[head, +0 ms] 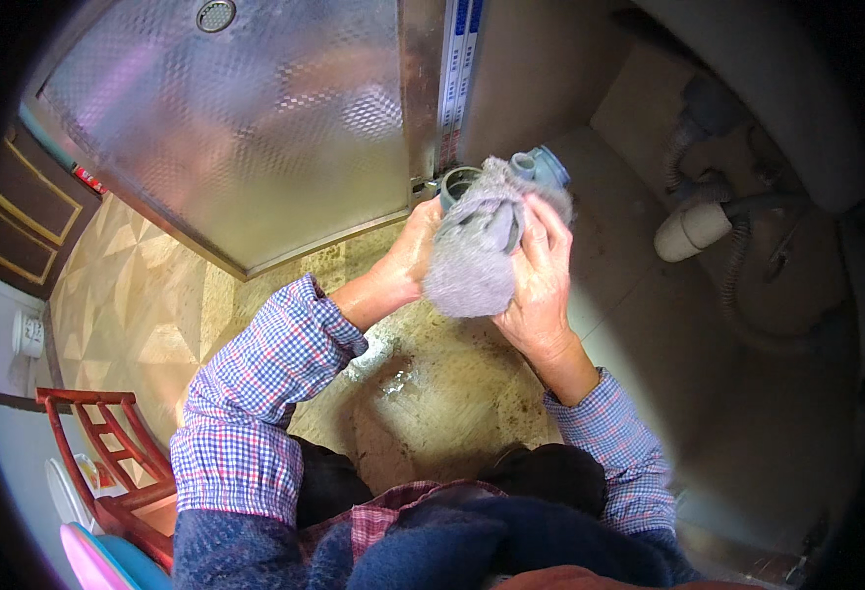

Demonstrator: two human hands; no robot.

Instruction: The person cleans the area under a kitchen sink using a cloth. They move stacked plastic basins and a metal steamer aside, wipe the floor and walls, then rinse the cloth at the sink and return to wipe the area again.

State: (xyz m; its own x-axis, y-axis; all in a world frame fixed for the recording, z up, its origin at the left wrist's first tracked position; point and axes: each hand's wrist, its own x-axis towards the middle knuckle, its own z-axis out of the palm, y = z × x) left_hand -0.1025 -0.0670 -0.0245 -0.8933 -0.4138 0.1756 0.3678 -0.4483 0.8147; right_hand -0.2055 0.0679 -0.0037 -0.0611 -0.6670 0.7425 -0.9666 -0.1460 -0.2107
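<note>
A blue-grey plastic pipe fitting [548,167] with round openings is partly covered by a fuzzy grey cloth [471,284]. My left hand [415,247] grips the fitting beside its open round end at the left. Over the middle of it, my right hand [543,284] presses the cloth, fingers curled around. The cloth hangs down between both hands and hides most of the fitting's body and my left fingertips. Both hands are held in the air above a wet, stained floor [432,391].
A textured glass door panel [255,147] in a metal frame stands ahead on the left. To the right, under a basin [779,96], hang a white drain trap [692,231] and corrugated hoses [736,265]. A red wooden chair [134,501] stands at the lower left.
</note>
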